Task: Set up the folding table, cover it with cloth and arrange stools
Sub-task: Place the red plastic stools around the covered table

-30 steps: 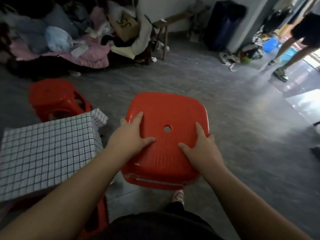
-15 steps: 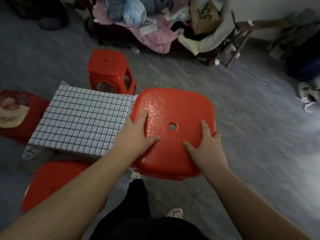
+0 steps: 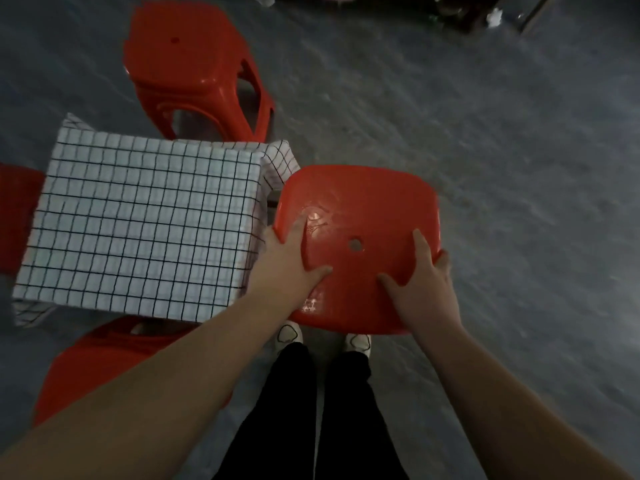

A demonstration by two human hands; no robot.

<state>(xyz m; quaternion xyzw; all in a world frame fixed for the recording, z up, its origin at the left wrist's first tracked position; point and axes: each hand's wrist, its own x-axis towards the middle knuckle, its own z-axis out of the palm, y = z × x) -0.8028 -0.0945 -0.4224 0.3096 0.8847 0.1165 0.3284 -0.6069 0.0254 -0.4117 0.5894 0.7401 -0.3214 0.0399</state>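
A small table covered with a white, black-checked cloth (image 3: 142, 230) stands at the left. Right beside its right edge is a red plastic stool (image 3: 360, 216) with a hole in the seat. My left hand (image 3: 294, 265) grips the seat's left side and my right hand (image 3: 420, 282) grips its near right side. Another red stool (image 3: 194, 64) stands behind the table, one (image 3: 104, 365) is in front of it under my left arm, and a red edge (image 3: 15, 216) shows at the table's left.
Grey floor (image 3: 502, 168) stretches to the right and behind. My legs in black trousers and my white shoes (image 3: 289, 336) are just below the held stool. Clutter (image 3: 467, 12) lies along the top edge.
My view has tipped down and swung left. The stool in my hands has come down close to the table's right edge; the room's far clutter has left the view.
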